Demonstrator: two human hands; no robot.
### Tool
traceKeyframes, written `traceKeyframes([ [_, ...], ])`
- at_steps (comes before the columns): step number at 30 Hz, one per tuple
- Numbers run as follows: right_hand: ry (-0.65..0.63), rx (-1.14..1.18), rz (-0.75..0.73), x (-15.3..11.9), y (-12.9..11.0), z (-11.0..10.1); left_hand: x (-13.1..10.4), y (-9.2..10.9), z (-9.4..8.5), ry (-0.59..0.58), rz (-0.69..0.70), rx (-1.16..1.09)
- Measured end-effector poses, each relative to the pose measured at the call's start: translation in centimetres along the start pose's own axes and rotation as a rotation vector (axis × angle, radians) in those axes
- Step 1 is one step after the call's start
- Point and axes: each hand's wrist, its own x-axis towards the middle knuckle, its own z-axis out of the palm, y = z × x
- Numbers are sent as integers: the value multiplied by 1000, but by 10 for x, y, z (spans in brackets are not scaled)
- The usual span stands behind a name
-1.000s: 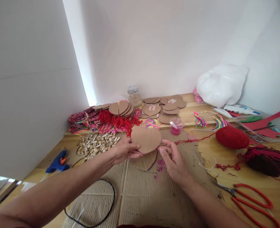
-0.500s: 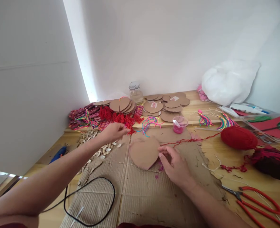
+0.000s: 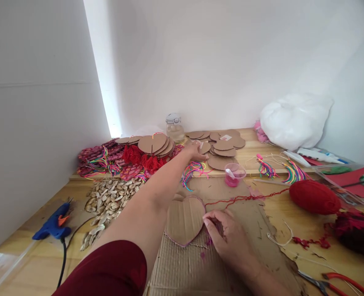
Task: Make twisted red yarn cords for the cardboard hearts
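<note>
Below a pale wall, our wooden worktop carries a cardboard heart near the middle. Our right hand has curled fingertips at its right edge; our left hand lies over the far cardboard cutouts. We cannot tell whether either grips anything.

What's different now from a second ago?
The left hand let go of the cardboard it held up and reached forward, to the pile of cutouts; I can't tell if it's gripping one. The right hand stayed low, by the edge of the cardboard heart. The red yarn ball and little cup stayed put.
</note>
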Motion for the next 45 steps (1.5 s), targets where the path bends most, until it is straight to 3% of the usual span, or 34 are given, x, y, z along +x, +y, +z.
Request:
traceKeyframes([
  [4, -11, 6, 3, -1, 0, 1, -3, 4, 10, 46, -30, 5],
  [7, -5, 19, 18, 0, 1, 1, -11, 4, 2, 80, -38, -26],
  [13, 32, 73, 44, 2, 3, 1, -48, -12, -60, 278, -141, -256],
  [15, 55, 122, 71, 2, 4, 2, -67, -19, -76, 275, -193, -388],
  [18, 84, 224, 136, 2, 5, 4, -103, -23, -77, 111, -256, -634],
  [24, 100, 417, 164, 3, 10, 6, -195, -11, -18, -329, -292, -980],
  [27, 111, 462, 177, 5, 13, 6, -220, -14, -5, -637, -230, -999],
  [28, 107, 461, 184, 5, 14, 6, -220, -17, -7, -660, -189, -923],
  [29, 98, 452, 192, 5, 14, 6, -215, -22, -12, -612, -147, -812],
  [31, 69, 407, 201, 4, 12, 6, -193, -31, -26, -262, -60, -481],
  [32, 49, 375, 197, 3, 11, 6, -176, -35, -34, -154, -48, -404],
  [35, 25, 233, 102, 0, 10, 6, -118, -36, -47, -4, 25, -279],
  [37, 69, 117, 20, -1, 10, 7, -80, -30, -44, 18, 88, -207],
  [40, 123, 6, -31, -1, 12, 8, -36, -22, -26, -30, 158, -117],
  [45, 78, -29, -41, 0, 8, 6, -2, -32, 0, -167, 123, -13],
])
